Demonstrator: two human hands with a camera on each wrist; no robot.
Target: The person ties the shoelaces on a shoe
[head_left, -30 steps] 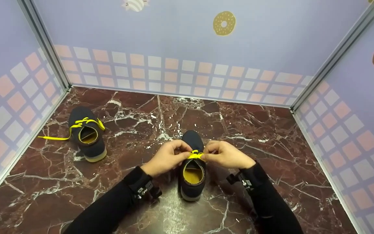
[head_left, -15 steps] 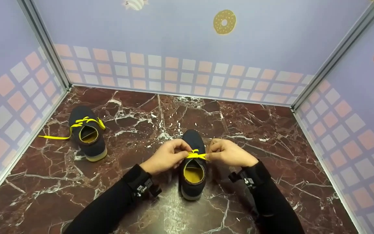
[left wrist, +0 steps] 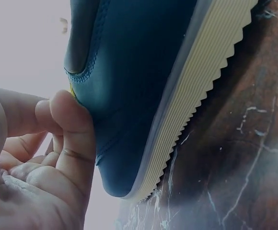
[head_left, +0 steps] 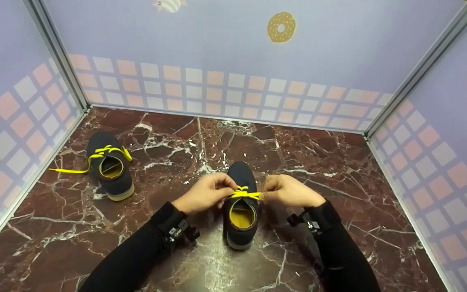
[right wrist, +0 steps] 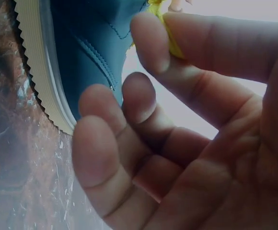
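Dark shoe upright on the brown marbled floor, centre, between the two hands, toe pointing away from the person; upper near-black in the head view, bluish in both wrist views, smooth, with lines of stitching on the sides; yellow lining in the opening; sole thick, cream, finely ribbed, sawtooth lower edge, paler strip above it; yellow lace drawn across the front of the opening, short bends of lace just toe-side of it. Left hand has thumb and index closed together on the lace's left part, only a sliver of yellow visible there in the left wrist view; right hand pinches the right end between thumb and index, other fingers loosely bent; second shoe well apart to the left, matching colours, one lace end trailing on the floor.
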